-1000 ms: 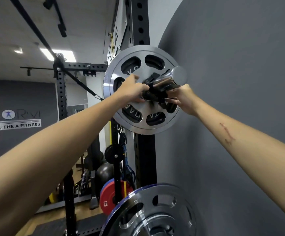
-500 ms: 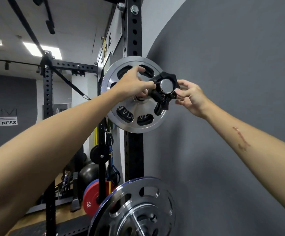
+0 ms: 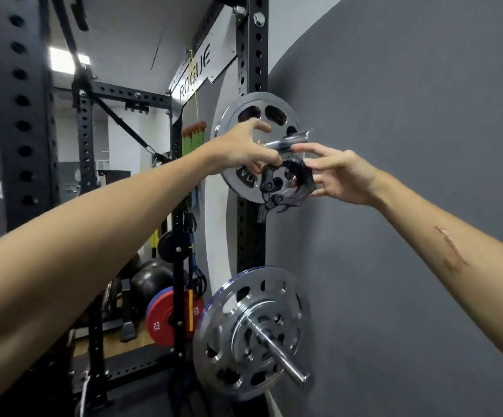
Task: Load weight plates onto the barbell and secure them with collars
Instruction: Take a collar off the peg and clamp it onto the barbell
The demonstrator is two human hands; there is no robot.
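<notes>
A silver weight plate (image 3: 274, 104) with oval holes sits on the barbell's chrome sleeve (image 3: 293, 139), high on the black rack. The black clamp collar (image 3: 286, 186) is off the sleeve, just below and in front of its tip, with its lever hanging loose at the bottom. My left hand (image 3: 241, 149) pinches the collar's upper left edge. My right hand (image 3: 342, 176) grips its right edge between thumb and fingers. Part of the plate's hub is hidden behind my hands and the collar.
A grey wall (image 3: 409, 115) stands close on the right. Lower down, silver plates (image 3: 229, 299) hang on a chrome peg (image 3: 283, 356) of the rack upright (image 3: 251, 49). A red plate (image 3: 166, 323) and a black ball (image 3: 151, 281) sit behind, near the floor.
The collar slid outward from against the plate to the sleeve's end, then came off; both hands now hold it below the sleeve tip. The view has dropped and shows more of the lower plates.
</notes>
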